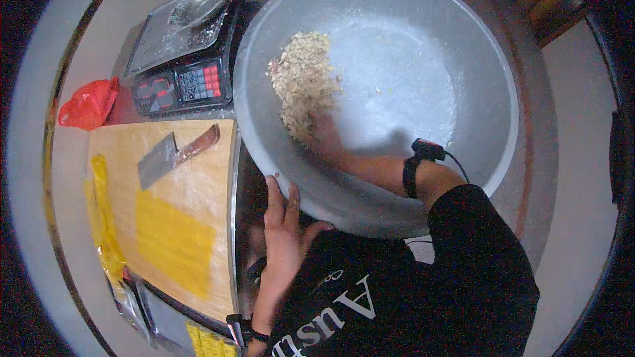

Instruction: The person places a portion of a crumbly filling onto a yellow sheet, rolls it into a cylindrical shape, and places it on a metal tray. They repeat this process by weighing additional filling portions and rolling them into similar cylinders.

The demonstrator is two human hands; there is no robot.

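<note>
A large round metal basin (pixel 412 104) stands before me, its inside dusted pale. A heap of crumbly, beige, dough-like mixture (pixel 305 77) lies against its left wall. My right hand (pixel 327 136) is down in the basin at the near edge of this heap. Motion blur hides its fingers, so I cannot tell whether they close on any of the mixture. Outside the basin, my left hand (pixel 283 223) holds the near-left rim with fingers and thumb spread along it.
To the left, a cleaver (pixel 171 153) lies on a wooden board (pixel 114 139) beside a yellow patch (pixel 173 243). Behind the board are a digital scale (pixel 183 84) with a metal pan and a red plastic bag (pixel 89 104). Yellow plastic packaging (pixel 104 218) lies along the board's left edge.
</note>
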